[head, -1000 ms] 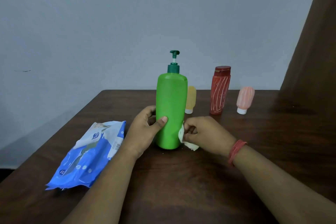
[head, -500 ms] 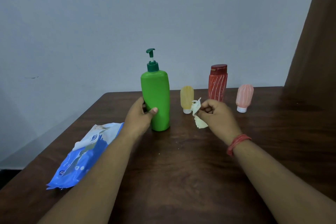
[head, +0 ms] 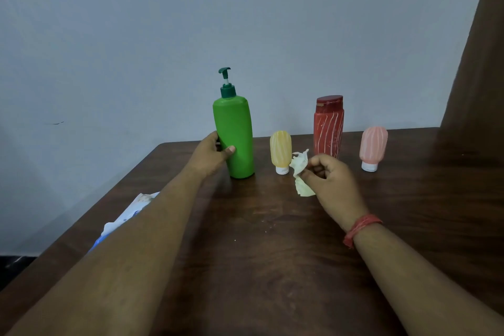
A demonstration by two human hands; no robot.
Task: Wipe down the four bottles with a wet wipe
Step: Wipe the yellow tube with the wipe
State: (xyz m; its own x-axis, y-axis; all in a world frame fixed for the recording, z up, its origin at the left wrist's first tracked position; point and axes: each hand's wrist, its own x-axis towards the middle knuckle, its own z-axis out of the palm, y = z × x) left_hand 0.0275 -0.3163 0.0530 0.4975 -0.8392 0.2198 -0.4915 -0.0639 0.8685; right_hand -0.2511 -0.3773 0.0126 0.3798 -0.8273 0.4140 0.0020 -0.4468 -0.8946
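While left hand grips green pump bottle upright to steady it on worktop, right hand pinches crumpled wet wipe, likely heading for yellow bottle.

Dark wooden worktop against a plain pale wall

The worktop is dark brown wood with a worn, faintly speckled patch near its middle. Behind it stands a smooth grey-blue wall bearing 1 small dark mark at the left. A brown curtain or panel fills the right edge. Light is soft and even.
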